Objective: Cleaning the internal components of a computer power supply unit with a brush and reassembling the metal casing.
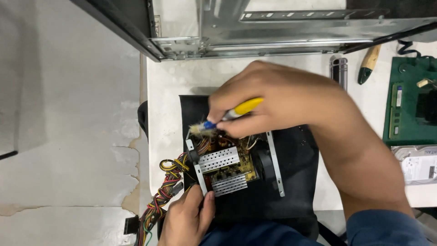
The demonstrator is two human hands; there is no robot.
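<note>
Right hand (282,98) pinched around a small brush with a yellow plastic handle, blue ferrule and pale bristles (227,116), tuft pressed to the near-left corner of an opened power supply unit with bare circuit board (227,166) just below the knuckles. Left hand (186,218) curled shut on the unit's grey metal frame edge, thumb up along the rail, steadying it from below.

Best done with light, short strokes away from the board, bristles kept between components rather than snagged on leads, frame held firm so nothing slides on the black cloth mat (296,182) underneath.

Perforated, ribbed aluminium heat sinks (221,159) shiny and hard at the centre; brown board crowded with small parts, possibly coils, blurred by motion. Bundle of red, yellow and black insulated wires (161,196) trailing soft and flexible beside the left hand. Beyond the right hand, an open steel computer case (273,27), folded sheet metal, dull grey. Off past the right wrist, a green circuit board (409,105) and a silver hard drive (419,164) on the white table (164,114).
</note>
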